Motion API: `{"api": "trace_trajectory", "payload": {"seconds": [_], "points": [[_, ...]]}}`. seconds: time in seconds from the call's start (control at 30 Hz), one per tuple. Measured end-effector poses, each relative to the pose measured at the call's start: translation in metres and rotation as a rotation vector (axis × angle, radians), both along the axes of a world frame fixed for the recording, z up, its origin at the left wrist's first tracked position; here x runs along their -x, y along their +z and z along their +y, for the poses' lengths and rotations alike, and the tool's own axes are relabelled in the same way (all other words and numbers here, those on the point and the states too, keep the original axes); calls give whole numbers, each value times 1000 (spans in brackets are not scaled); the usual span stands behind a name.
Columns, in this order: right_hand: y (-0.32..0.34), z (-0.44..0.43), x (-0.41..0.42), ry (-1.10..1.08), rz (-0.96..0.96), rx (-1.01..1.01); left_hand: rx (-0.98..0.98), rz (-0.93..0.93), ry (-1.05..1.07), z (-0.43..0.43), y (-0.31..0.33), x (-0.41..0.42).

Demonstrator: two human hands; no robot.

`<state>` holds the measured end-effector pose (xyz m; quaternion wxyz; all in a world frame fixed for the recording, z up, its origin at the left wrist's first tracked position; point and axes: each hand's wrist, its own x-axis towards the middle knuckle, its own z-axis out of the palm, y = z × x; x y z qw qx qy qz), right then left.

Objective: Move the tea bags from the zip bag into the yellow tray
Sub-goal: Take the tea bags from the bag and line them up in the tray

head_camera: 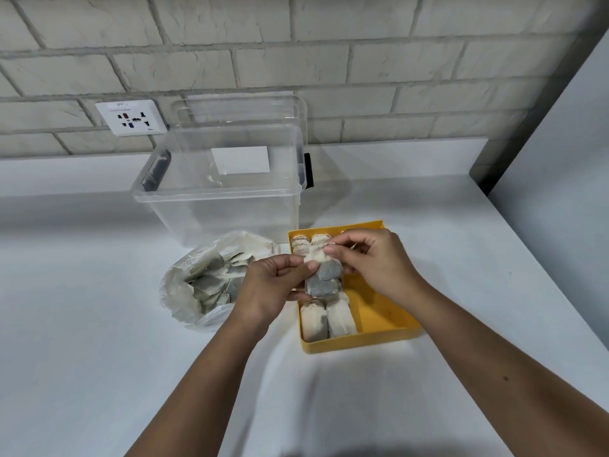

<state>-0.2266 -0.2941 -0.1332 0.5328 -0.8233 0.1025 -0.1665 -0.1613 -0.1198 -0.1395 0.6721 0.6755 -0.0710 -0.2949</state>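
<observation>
Two hands meet above the yellow tray (382, 313), which sits on the white counter (99, 324). The left hand (272, 286) pinches a tea bag (324, 275) at its left edge between thumb and curled fingers. The right hand (374, 262) pinches its top corner with thumb and forefinger, the other fingers curled in. Whether the held piece is one bag or two overlapping is hard to make out. Four bags show in the tray: a near pair (313, 319) side by side and a far pair (300, 245). The stretch between them is hidden by the hands. One zip bag (184, 291) lies open just left of the tray, its heap of bags too overlapped to count. One clear plastic box (224, 199) stands behind, below one wall socket (131, 117)
</observation>
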Motion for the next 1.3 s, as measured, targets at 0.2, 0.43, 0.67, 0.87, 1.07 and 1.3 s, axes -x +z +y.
{"api": "trace_trajectory", "payload": {"seconds": [0.2, 0.43, 0.67, 0.87, 1.07, 1.3], "points": [[1, -20, 2, -211, 44, -4, 15, 0, 13, 3, 0, 0], [-16, -43, -4, -282, 287, 449, 6, -7, 42, 11, -4, -8], [-38, -30, -30, -290, 538, 255, 4, -24, 31, 11, -5, -9], [-50, -32, -46, -392, 573, 328, 1, -26, 27, 14, -7, -11], [-54, -32, -50, -388, 548, 305, -2, -22, 42, 15, -10, -12], [-46, -30, -45, -335, 488, 222, -2, -22, 44, 17, -13, -14]]}}
